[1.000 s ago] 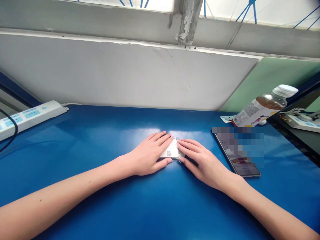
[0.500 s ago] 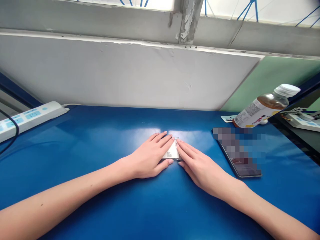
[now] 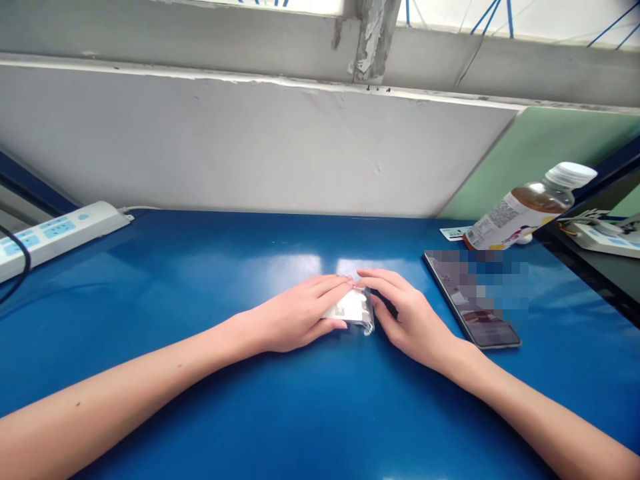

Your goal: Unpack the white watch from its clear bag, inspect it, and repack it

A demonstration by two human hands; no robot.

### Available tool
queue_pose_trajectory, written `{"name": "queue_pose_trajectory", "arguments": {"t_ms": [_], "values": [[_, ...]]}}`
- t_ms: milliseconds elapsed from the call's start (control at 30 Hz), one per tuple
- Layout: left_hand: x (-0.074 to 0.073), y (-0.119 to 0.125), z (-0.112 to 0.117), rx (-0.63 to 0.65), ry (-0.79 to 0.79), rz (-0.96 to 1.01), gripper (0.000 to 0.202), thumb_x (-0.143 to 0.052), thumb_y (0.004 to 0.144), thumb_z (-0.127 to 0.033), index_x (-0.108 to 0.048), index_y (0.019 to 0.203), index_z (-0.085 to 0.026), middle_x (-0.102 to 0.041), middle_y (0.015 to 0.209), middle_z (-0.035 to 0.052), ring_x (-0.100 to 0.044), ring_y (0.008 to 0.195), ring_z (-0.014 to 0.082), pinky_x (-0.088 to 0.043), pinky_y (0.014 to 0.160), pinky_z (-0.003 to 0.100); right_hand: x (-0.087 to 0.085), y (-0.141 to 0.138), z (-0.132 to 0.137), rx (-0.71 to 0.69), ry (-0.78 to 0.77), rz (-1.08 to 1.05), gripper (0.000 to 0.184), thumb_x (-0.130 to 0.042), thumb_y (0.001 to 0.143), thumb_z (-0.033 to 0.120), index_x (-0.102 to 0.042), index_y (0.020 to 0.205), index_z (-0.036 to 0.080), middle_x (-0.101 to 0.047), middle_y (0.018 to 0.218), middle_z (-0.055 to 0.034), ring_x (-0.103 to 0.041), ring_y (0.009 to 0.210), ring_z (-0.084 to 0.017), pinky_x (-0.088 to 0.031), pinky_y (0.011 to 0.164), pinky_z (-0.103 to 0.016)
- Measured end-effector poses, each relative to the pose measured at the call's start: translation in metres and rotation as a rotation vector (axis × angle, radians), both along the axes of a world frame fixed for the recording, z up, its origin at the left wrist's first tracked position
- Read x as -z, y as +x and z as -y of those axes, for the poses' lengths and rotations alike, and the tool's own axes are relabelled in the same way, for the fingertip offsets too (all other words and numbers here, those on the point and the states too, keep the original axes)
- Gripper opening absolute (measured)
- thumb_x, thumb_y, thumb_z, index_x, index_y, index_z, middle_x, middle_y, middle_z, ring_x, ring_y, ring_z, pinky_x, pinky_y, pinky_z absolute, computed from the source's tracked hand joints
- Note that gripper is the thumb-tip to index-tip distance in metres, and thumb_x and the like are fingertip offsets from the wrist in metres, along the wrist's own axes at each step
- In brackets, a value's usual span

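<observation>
Now | left hand (image 3: 300, 313), right hand (image 3: 407, 313) pinch small white packet (image 3: 353, 308) | silvery edge

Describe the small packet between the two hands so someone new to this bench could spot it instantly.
On the blue table, near the middle, the left hand and right hand meet fingertip to fingertip. Between them lies the small white packet. Unlike the dark phone to its right, it is pale, with a small printed code square.

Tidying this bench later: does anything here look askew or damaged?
The bottle at the far right seems to lean steeply, though lens distortion may exaggerate it. Paint is peeling on the window post. The small white packet between both hands looks intact.
</observation>
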State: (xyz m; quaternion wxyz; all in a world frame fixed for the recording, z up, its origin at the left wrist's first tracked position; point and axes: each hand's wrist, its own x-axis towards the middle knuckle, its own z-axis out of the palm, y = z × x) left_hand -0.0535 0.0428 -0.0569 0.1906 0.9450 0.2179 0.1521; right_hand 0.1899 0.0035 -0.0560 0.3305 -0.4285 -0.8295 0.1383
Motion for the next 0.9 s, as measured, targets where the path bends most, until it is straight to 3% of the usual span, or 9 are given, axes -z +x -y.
{"name": "queue_pose_trajectory", "arguments": {"t_ms": [133, 233, 300, 433, 567, 667, 767, 900], "values": [[0.000, -0.001, 0.001, 0.030, -0.027, 0.081, 0.056, -0.029, 0.106, -0.051, -0.034, 0.151, -0.018, -0.047, 0.149, 0.0164, -0.044, 0.139, 0.0282, -0.039, 0.114, 0.043, -0.008, 0.006, -0.002, -0.079, 0.059, -0.007, 0.026, -0.053, 0.096, 0.017, -0.066, 0.116, 0.024, -0.074, 0.112, -0.0074, -0.068, 0.105, -0.024, -0.057, 0.091, -0.042], [0.001, -0.002, 0.000, 0.001, -0.009, 0.127, 0.063, -0.022, 0.104, -0.058, -0.039, 0.147, -0.015, -0.050, 0.145, 0.0180, -0.047, 0.135, 0.0295, -0.040, 0.113, 0.045, -0.015, 0.009, -0.002, -0.056, 0.064, -0.108, 0.016, -0.061, 0.093, 0.019, -0.071, 0.103, 0.025, -0.076, 0.100, -0.0043, -0.071, 0.092, -0.021, -0.059, 0.082, -0.036], [0.000, -0.003, 0.000, -0.016, 0.004, 0.145, 0.060, -0.020, 0.105, -0.055, -0.041, 0.144, -0.015, -0.051, 0.143, 0.0182, -0.047, 0.135, 0.0298, -0.041, 0.112, 0.046, -0.020, 0.010, -0.001, -0.014, 0.063, -0.196, 0.011, -0.065, 0.091, 0.020, -0.073, 0.096, 0.026, -0.076, 0.094, -0.0025, -0.071, 0.086, -0.021, -0.059, 0.079, -0.035], [-0.002, -0.002, 0.001, -0.058, 0.021, 0.116, 0.048, -0.034, 0.105, -0.041, -0.040, 0.143, -0.013, -0.050, 0.144, 0.0194, -0.048, 0.134, 0.0303, -0.042, 0.111, 0.047, -0.029, 0.010, 0.001, 0.171, 0.035, -0.389, 0.007, -0.067, 0.090, 0.026, -0.073, 0.087, 0.025, -0.075, 0.086, -0.0025, -0.070, 0.081, -0.022, -0.059, 0.074, -0.036], [-0.001, -0.002, 0.003, -0.115, 0.067, 0.122, 0.074, -0.055, 0.097, -0.042, -0.017, 0.155, -0.016, -0.038, 0.153, 0.0214, -0.041, 0.140, 0.0342, -0.041, 0.113, 0.051, -0.030, 0.010, -0.003, 0.302, -0.091, -0.555, 0.011, -0.069, 0.088, 0.032, -0.074, 0.084, 0.023, -0.074, 0.082, -0.0028, -0.068, 0.072, -0.019, -0.059, 0.065, -0.033], [0.000, -0.002, 0.003, -0.122, 0.103, 0.165, 0.102, -0.069, 0.087, -0.050, -0.001, 0.158, -0.021, -0.024, 0.160, 0.0217, -0.030, 0.146, 0.0376, -0.038, 0.114, 0.054, -0.025, 0.008, -0.007, 0.298, -0.201, -0.611, 0.016, -0.071, 0.086, 0.036, -0.075, 0.084, 0.021, -0.074, 0.079, -0.0032, -0.065, 0.063, -0.017, -0.058, 0.058, -0.030], [0.000, -0.003, 0.002, -0.091, 0.168, 0.216, 0.113, -0.075, 0.081, -0.054, 0.002, 0.159, -0.027, -0.011, 0.164, 0.0206, -0.025, 0.147, 0.0408, -0.036, 0.114, 0.056, -0.020, 0.005, -0.010, 0.252, -0.306, -0.620, 0.024, -0.072, 0.084, 0.041, -0.076, 0.085, 0.018, -0.074, 0.074, -0.0042, -0.064, 0.060, -0.017, -0.057, 0.055, -0.030], [0.000, -0.002, 0.000, -0.073, 0.243, 0.207, 0.107, -0.075, 0.080, -0.056, -0.007, 0.158, -0.028, -0.017, 0.162, 0.0193, -0.023, 0.147, 0.0429, -0.030, 0.115, 0.060, -0.018, 0.000, -0.009, 0.170, -0.390, -0.615, 0.027, -0.071, 0.085, 0.044, -0.074, 0.086, 0.017, -0.074, 0.076, -0.0049, -0.065, 0.060, -0.017, -0.058, 0.055, -0.030]]}}
